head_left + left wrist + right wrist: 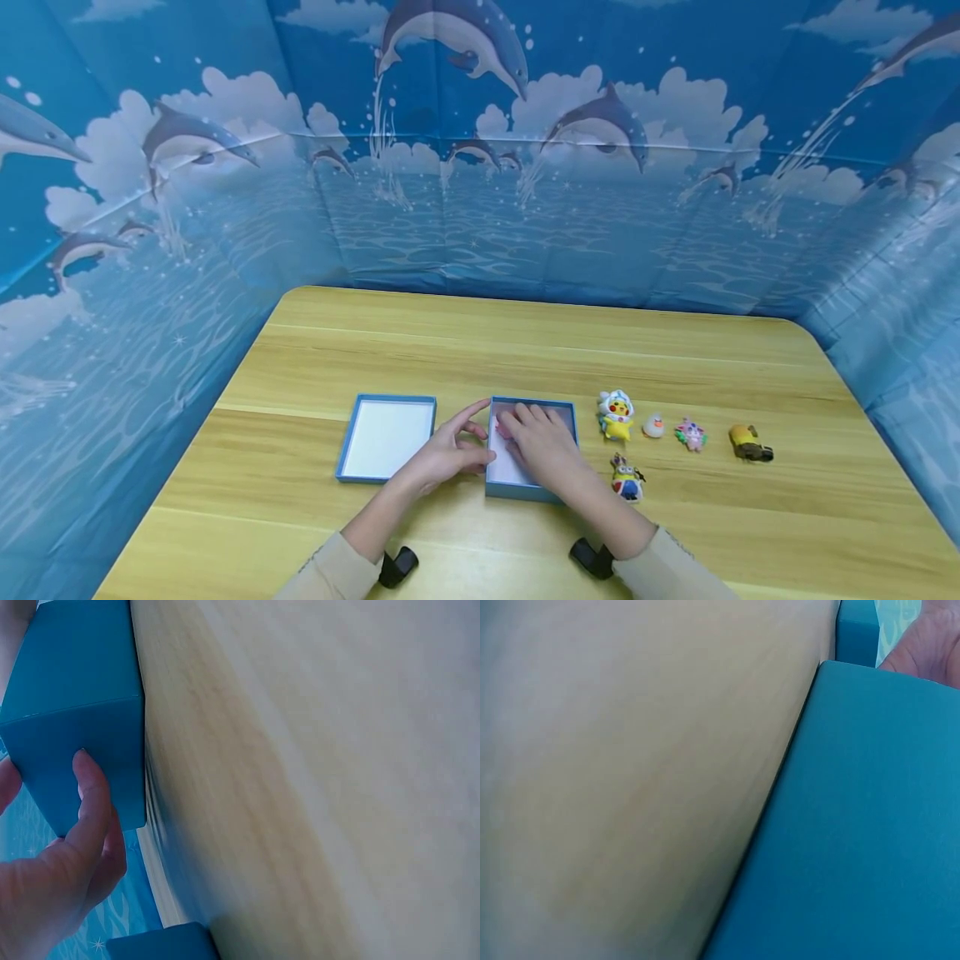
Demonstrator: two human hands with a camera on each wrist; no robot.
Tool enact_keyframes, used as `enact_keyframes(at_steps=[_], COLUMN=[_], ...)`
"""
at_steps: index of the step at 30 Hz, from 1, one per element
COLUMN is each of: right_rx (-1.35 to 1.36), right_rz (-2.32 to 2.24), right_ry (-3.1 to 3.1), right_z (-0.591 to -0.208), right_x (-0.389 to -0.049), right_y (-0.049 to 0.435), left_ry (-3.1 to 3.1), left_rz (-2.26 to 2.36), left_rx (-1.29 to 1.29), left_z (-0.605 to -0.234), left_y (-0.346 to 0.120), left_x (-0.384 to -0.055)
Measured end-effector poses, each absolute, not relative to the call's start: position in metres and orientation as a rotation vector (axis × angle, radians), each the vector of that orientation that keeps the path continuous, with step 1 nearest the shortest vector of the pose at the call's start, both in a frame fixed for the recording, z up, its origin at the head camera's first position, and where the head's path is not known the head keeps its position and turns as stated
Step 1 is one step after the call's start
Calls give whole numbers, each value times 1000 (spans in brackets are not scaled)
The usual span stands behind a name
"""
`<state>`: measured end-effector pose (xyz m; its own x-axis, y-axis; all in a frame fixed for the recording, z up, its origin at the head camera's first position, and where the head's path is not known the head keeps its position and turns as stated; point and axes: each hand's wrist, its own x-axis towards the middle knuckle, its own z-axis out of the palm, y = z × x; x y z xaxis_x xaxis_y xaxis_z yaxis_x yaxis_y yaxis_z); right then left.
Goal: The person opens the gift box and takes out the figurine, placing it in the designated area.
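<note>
A blue box [525,493] with a pale inside stands in front of me, its top uncovered. My left hand [444,454] is at its left side, index finger stretched to the back left corner and thumb against the left wall; in the left wrist view a bent finger touches the blue wall [67,660]. Inside the box, near the back left, my right hand [542,442] holds a small pink thing [502,428] under its fingers, mostly hidden. The right wrist view shows mainly the box's outer side [855,825].
Left of the box lies its shallow lid [386,437], white inside up. To the right are a yellow Pikachu figure [617,415], a Minion figure [627,480], a small white bird [653,427], a pink figure [691,435] and a yellow-brown figure [748,444].
</note>
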<state>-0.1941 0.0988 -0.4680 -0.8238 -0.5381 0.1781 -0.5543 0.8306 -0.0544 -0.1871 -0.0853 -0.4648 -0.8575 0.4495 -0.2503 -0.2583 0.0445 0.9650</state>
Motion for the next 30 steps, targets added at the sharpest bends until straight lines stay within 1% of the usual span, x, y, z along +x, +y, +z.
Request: enact_keyframes(at_steps=[14, 30], right_rx=[833, 861], right_rz=[210, 238], right_ry=[-2837, -2827], right_z=[-473, -470], right_x=[-200, -198], right_y=[97, 97], left_ry=[1834, 1828], left_rz=[1873, 1868], left_rx=[195, 195], left_z=[-466, -466], left_y=[-85, -85], left_x=[-187, -187])
